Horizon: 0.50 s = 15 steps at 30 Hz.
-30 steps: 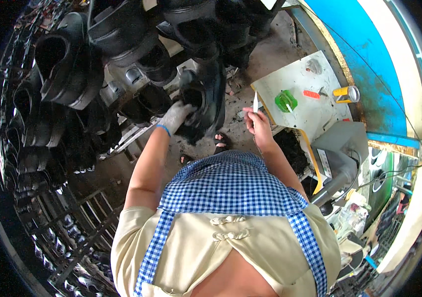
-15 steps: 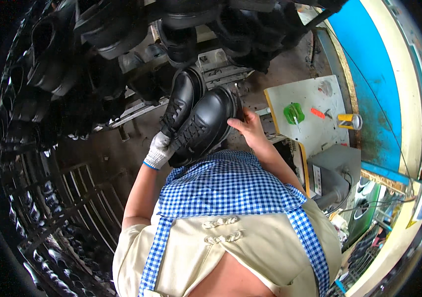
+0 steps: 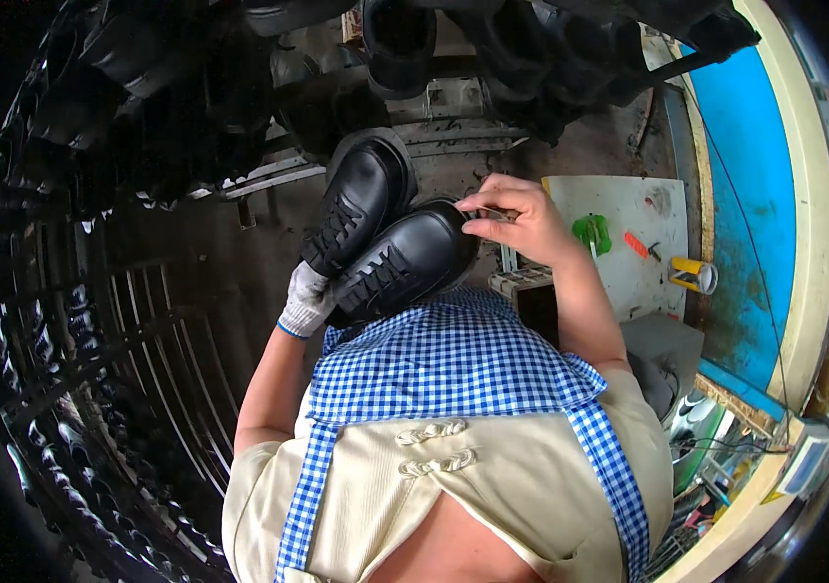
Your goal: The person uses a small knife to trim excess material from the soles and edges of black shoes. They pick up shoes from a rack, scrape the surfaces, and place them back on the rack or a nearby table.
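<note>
Seen from my head camera, my gloved left hand (image 3: 305, 299) was closed around the heel ends of a pair of black lace-up shoes (image 3: 385, 243), holding them side by side just above my checked apron (image 3: 453, 364), toes pointing away toward the dark racks of shoes (image 3: 142, 117); my bare right hand (image 3: 516, 219) rested on the toe of the nearer shoe, fingers curled and pinched on a small thin object I could not make out; the shoes looked stiff in the sole and smooth, perhaps slippery, on the polished upper, moderately heavy as a pair, so I judged the firm heel and sole edge the safest place to grip, not the glossy toe; to my right a white table (image 3: 628, 282) carried a green tool (image 3: 591, 231), an orange marker (image 3: 637, 244) and a yellow roll (image 3: 694, 275).
</note>
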Tool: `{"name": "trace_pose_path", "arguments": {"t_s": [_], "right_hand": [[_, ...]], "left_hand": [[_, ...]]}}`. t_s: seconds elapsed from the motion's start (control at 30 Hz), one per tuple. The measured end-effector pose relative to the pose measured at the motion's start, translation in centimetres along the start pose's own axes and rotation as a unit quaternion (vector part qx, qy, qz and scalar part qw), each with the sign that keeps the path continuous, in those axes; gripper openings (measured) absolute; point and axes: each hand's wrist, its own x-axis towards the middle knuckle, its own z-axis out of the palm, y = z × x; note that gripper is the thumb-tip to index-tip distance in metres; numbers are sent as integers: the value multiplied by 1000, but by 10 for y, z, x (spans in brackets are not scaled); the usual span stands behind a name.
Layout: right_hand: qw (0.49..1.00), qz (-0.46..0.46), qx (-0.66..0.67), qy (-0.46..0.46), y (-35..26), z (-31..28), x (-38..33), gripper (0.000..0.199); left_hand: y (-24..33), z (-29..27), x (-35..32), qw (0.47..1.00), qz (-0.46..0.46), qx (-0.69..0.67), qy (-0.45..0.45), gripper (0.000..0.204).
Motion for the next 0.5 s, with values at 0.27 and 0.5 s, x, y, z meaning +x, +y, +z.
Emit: {"name": "trace_pose_path", "arguments": {"t_s": [0.27, 0.5], "right_hand": [[989, -37, 32, -139, -4, -26, 22, 19], [986, -25, 59, -155, -7, -25, 17, 20]], "left_hand": [[9, 10, -15, 998, -18, 53, 22, 61], [-5, 19, -35, 999, -30, 19, 38, 60]]}}
